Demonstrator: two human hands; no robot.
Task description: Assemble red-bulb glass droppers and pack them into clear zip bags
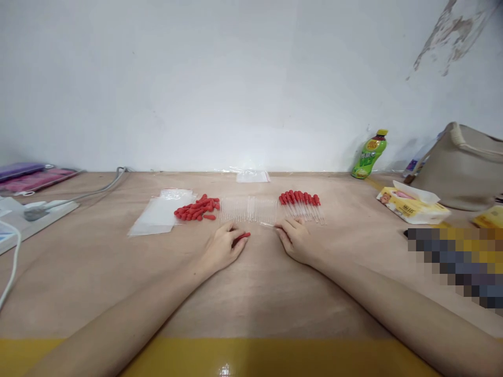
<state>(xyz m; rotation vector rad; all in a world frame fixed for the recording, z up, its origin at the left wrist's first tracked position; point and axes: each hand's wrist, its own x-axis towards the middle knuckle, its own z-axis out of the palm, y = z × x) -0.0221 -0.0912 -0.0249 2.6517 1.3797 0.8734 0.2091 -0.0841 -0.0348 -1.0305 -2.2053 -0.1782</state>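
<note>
My left hand is closed on a red rubber dropper bulb, whose end sticks out between thumb and fingers. My right hand pinches a clear glass dropper tube that points left, apart from the bulb. Just beyond both hands lies a row of clear tubes. A heap of loose red bulbs lies to the left of that row. On its right, several droppers with red bulbs fitted on their tubes lie side by side, bulbs toward the wall.
Clear plastic bags lie left of the bulb heap, and another bag lies by the wall. A power strip with cables is at far left. A green bottle, a tissue pack and a beige bag stand at right.
</note>
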